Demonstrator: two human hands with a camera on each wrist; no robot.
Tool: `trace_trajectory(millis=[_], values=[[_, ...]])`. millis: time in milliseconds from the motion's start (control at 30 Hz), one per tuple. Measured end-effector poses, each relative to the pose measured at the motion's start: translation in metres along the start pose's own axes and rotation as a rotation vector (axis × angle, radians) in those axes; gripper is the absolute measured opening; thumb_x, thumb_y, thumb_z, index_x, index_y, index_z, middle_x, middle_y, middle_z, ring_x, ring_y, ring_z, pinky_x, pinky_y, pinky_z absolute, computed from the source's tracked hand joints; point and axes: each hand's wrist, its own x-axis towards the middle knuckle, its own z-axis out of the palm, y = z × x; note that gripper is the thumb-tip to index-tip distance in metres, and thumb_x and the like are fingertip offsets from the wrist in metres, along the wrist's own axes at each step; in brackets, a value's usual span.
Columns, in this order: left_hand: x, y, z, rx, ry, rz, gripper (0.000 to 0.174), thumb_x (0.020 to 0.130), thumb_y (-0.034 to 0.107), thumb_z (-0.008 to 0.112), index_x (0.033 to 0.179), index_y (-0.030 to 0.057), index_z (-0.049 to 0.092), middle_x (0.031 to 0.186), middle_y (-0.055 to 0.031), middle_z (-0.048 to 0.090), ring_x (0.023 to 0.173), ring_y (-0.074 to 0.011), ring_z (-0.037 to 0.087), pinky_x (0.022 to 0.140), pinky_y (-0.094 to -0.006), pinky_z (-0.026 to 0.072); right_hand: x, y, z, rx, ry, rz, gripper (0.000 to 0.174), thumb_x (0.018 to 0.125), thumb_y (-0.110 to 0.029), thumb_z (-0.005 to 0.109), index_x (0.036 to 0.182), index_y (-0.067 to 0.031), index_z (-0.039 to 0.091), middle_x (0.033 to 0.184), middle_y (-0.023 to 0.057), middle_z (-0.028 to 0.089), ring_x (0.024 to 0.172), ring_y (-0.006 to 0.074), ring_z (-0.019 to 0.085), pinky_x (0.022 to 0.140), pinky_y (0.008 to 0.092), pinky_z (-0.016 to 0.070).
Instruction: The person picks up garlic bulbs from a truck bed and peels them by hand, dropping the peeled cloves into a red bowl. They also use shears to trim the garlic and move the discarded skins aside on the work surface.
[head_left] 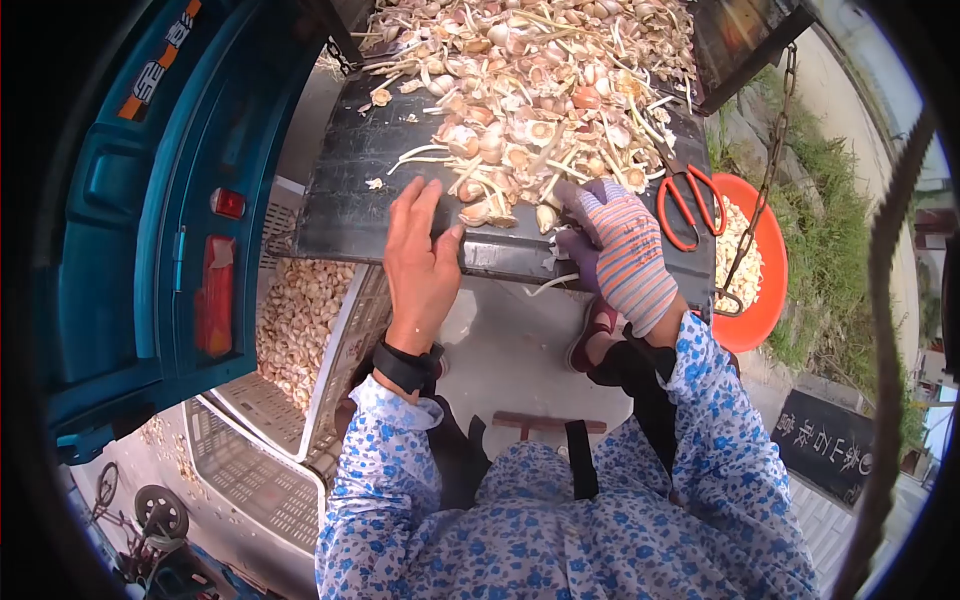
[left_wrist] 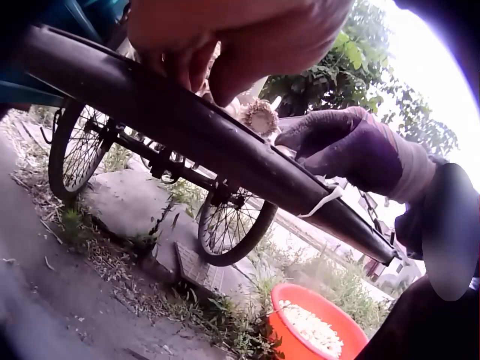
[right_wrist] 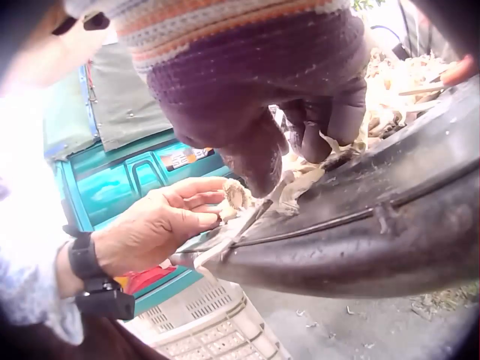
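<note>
My bare left hand [head_left: 420,262] rests at the front edge of a black ribbed metal board [head_left: 340,185], fingers nearly straight and thumb apart. Just right of its thumb lie garlic pieces [head_left: 485,212], one with its root disc [right_wrist: 235,193] facing out. My right hand [head_left: 625,245], in a striped glove with purple coating, bends its fingers down onto the board's edge. Papery skin [right_wrist: 300,187] and a dry garlic stem [right_wrist: 255,217] lie under its thumb and fingertips; I cannot tell whether they are pinched. The stem pokes over the edge.
A large heap of garlic [head_left: 560,70] covers the board's back. Red-handled scissors [head_left: 690,205] lie right of the glove. An orange basin [head_left: 770,270] of peeled cloves stands beyond, past a hanging chain [head_left: 770,180]. Left are a crate of cloves [head_left: 335,340] and a teal vehicle [head_left: 180,230].
</note>
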Motion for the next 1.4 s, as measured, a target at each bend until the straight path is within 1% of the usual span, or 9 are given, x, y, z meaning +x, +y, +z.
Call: trace_trajectory(millis=[267, 500, 567, 767, 933, 1000, 1133, 1300, 1400], values=[[0.0, -0.007, 0.002, 0.241, -0.132, 0.306, 0.03, 0.072, -0.001, 0.063, 0.101, 0.0058, 0.063, 0.095, -0.0054, 0.061, 0.087, -0.0246, 0.053, 0.075, -0.0354, 0.039, 0.015, -0.024, 0.012, -0.382, -0.284, 0.001, 0.025, 0.074, -0.022, 0.065, 0.095, -0.0099, 0.062, 0.092, 0.0111, 0.06, 0.09, 0.0271, 0.059, 0.076, 0.0388, 0.0463], [-0.003, 0.0, 0.001, 0.155, -0.118, -0.046, 0.028, 0.072, -0.001, 0.062, 0.099, 0.0052, 0.062, 0.089, -0.0091, 0.059, 0.086, -0.0273, 0.057, 0.068, -0.0366, 0.0458, 0.034, -0.034, 0.004, -0.29, -0.462, 0.088, 0.025, 0.074, -0.015, 0.062, 0.098, -0.0072, 0.06, 0.097, 0.0153, 0.061, 0.093, 0.0299, 0.061, 0.077, 0.0395, 0.0493], [-0.002, 0.001, 0.004, 0.225, -0.12, 0.11, 0.028, 0.071, -0.001, 0.062, 0.098, 0.0058, 0.062, 0.088, -0.009, 0.058, 0.086, -0.0274, 0.057, 0.068, -0.0372, 0.0459, 0.035, -0.032, 0.005, -0.256, -0.483, 0.07, 0.024, 0.074, -0.013, 0.061, 0.097, -0.0068, 0.06, 0.097, 0.016, 0.061, 0.092, 0.0303, 0.062, 0.077, 0.0401, 0.0496], [0.009, 0.006, 0.022, 0.357, -0.161, 0.192, 0.023, 0.071, 0.001, 0.061, 0.093, 0.0073, 0.06, 0.087, -0.0085, 0.056, 0.084, -0.0282, 0.056, 0.065, -0.0397, 0.0446, 0.025, -0.021, 0.017, -0.18, -0.211, -0.008, 0.032, 0.071, -0.015, 0.065, 0.101, -0.0064, 0.059, 0.09, 0.018, 0.057, 0.084, 0.0356, 0.058, 0.071, 0.0432, 0.0478], [0.014, 0.003, 0.036, 0.378, -0.056, 0.149, 0.019, 0.076, 0.001, 0.059, 0.094, 0.0033, 0.059, 0.085, -0.0104, 0.057, 0.077, -0.0252, 0.058, 0.063, -0.0369, 0.0458, 0.022, -0.007, 0.008, 0.596, 0.009, 0.401, 0.033, 0.072, -0.013, 0.062, 0.103, -0.004, 0.061, 0.087, 0.0167, 0.059, 0.081, 0.0302, 0.059, 0.069, 0.0385, 0.047], [0.018, 0.005, 0.036, 0.076, -0.002, -0.03, 0.014, 0.079, 0.002, 0.055, 0.093, 0.0015, 0.057, 0.085, -0.0125, 0.057, 0.076, -0.0305, 0.057, 0.065, -0.0395, 0.0446, 0.02, -0.008, -0.003, 1.21, 0.074, 0.661, 0.029, 0.076, -0.009, 0.061, 0.104, -0.0018, 0.062, 0.083, 0.011, 0.061, 0.072, 0.0211, 0.06, 0.064, 0.0312, 0.0472], [0.022, 0.001, 0.039, -0.176, 0.08, -0.116, 0.016, 0.083, 0.002, 0.052, 0.098, -0.001, 0.057, 0.087, -0.0134, 0.059, 0.076, -0.0292, 0.058, 0.067, -0.0358, 0.0446, 0.02, 0.001, 0.003, 1.649, 0.08, 0.706, 0.037, 0.079, -0.005, 0.062, 0.114, 0.003, 0.053, 0.078, 0.0063, 0.058, 0.068, 0.0105, 0.056, 0.06, 0.0235, 0.0451], [0.017, 0.039, 0.034, -0.608, -0.14, -0.267, 0.02, 0.091, 0.015, 0.055, 0.102, -0.0018, 0.055, 0.066, -0.0045, 0.058, 0.056, -0.0071, 0.051, 0.051, -0.0218, 0.0397, 0.02, -0.001, 0.001, 1.322, 0.045, 0.604, 0.03, 0.082, -0.007, 0.062, 0.109, 0.0032, 0.054, 0.082, 0.0073, 0.061, 0.069, 0.011, 0.056, 0.059, 0.0236, 0.0454], [0.014, 0.041, 0.035, -0.722, -0.323, -0.358, 0.023, 0.09, 0.017, 0.056, 0.105, -0.0018, 0.054, 0.071, -0.0041, 0.06, 0.058, -0.0063, 0.052, 0.051, -0.02, 0.0382, 0.014, -0.005, 0.004, 1.071, 0.073, 0.468, 0.026, 0.084, -0.007, 0.06, 0.108, 0.0014, 0.058, 0.085, 0.0062, 0.062, 0.071, 0.0095, 0.057, 0.06, 0.0235, 0.046]])
